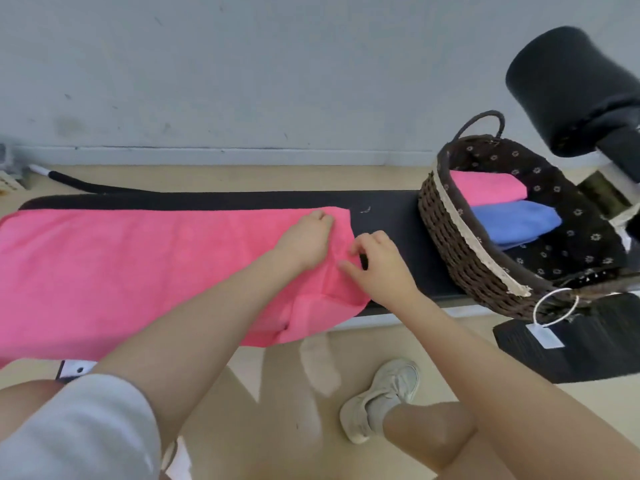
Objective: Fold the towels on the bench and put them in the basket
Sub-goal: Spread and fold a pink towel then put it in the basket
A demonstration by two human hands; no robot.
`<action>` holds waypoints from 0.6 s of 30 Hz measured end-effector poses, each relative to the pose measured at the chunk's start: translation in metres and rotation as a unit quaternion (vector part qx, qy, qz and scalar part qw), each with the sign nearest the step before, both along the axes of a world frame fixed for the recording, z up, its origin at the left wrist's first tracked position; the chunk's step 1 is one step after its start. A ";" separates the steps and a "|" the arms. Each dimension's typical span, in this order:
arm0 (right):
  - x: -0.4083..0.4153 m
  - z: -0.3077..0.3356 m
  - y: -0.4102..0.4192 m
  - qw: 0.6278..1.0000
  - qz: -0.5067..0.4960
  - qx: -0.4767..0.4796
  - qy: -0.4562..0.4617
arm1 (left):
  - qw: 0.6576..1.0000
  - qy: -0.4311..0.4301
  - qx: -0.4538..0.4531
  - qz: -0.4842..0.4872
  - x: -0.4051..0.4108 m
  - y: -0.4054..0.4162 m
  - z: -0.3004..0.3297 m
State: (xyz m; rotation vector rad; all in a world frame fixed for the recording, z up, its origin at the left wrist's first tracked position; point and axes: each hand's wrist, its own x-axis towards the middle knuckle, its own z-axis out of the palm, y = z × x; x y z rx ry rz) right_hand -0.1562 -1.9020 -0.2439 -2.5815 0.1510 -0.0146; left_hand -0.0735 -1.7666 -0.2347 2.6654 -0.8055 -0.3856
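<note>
A large pink towel (pixel 121 268) lies spread along the black bench (pixel 391 216), its near edge hanging over the front. My left hand (pixel 306 239) grips the towel's far right corner with curled fingers. My right hand (pixel 379 263) pinches the towel's right edge a little nearer to me. At the bench's right end stands a dark wicker basket (pixel 450 244) with a flowered lining. Inside it lie a folded pink towel (pixel 485 188) and a folded blue towel (pixel 512 221) side by side.
A black padded roller (pixel 568 88) on a frame juts in at the upper right. A black mat (pixel 571 351) with a white tag lies on the floor below the basket. My knees and a white shoe (pixel 381 396) are close to the bench's front edge. A grey wall runs behind.
</note>
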 end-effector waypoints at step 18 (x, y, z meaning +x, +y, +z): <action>0.015 0.024 -0.005 0.998 -0.014 0.053 -0.017 | 0.998 -0.015 -0.021 -0.059 0.006 0.033 -0.005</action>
